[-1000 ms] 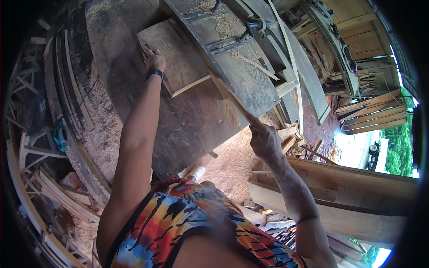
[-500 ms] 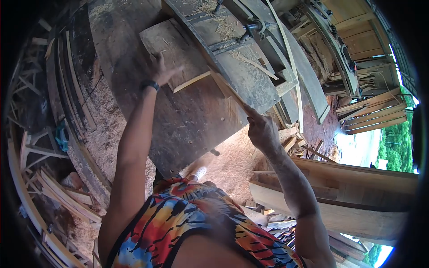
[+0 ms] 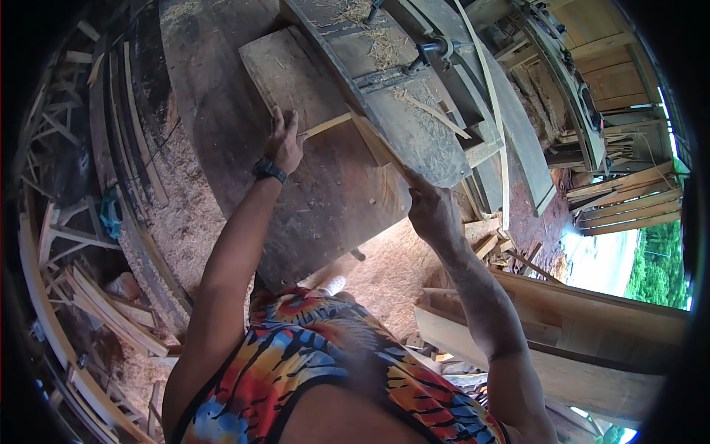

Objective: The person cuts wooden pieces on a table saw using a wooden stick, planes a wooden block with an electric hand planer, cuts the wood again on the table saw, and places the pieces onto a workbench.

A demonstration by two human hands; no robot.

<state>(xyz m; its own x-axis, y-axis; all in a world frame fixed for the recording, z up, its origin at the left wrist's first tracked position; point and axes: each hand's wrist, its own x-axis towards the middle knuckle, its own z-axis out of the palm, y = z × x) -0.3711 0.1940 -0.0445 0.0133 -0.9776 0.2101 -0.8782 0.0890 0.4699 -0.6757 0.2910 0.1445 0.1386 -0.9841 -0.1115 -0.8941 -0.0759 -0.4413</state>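
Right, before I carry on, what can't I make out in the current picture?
- Head view: near-left corner of the board, hidden by the left hand.
- Head view: near end of the wooden piece, covered by the right hand.
- Head view: far end of the table, cut off by the top edge.
- Head view: wristband details, too small.

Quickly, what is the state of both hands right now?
Left hand: open, at the edge of the board; contact cannot be told.
Right hand: closed, holding the end of a wooden strip.
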